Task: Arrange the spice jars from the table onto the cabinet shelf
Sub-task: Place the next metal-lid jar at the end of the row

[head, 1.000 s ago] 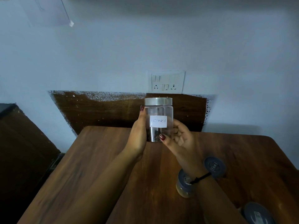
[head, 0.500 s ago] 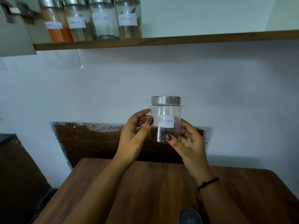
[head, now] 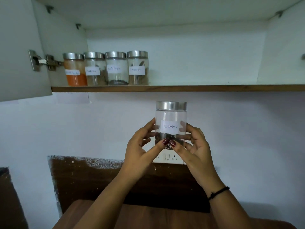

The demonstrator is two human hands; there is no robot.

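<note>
- Cabinet door (head: 16,47) far left, swung open; metal hinge (head: 42,61) on its inner face.
- Shelf (head: 198,88), wood front edge, runs across upper frame; white cabinet interior above it.
- 4 jars in a row on left part of shelf, all upright w/ silver lids + white labels, sides touching or nearly so: orange-powder jar (head: 74,70), brown-spice jar (head: 94,70), black pepper jar (head: 117,68) w/ only a thin dark layer at the bottom, 4th jar (head: 138,68) w/ brown pieces. Most labels too blurry to read.
- Dark wood panel (head: 99,179) on the wall, low centre; table (head: 148,217) edge at bottom.
- L hand (head: 138,151) grips cloves jar on its left side, thumb on the lower front, fingers curled behind.
- Cloves jar (head: 171,119) held in mid-air between both hands, upright, lid on, label "Cloves" facing cam, dark cloves at the bottom; below shelf level, right of the 4-jar row.
- Wall socket plate (head: 168,157) behind the hands, partly hidden.
- R hand (head: 196,149) grips jar's right side, thumb tip beside L thumb on the lower front; black band (head: 217,193) on wrist.
</note>
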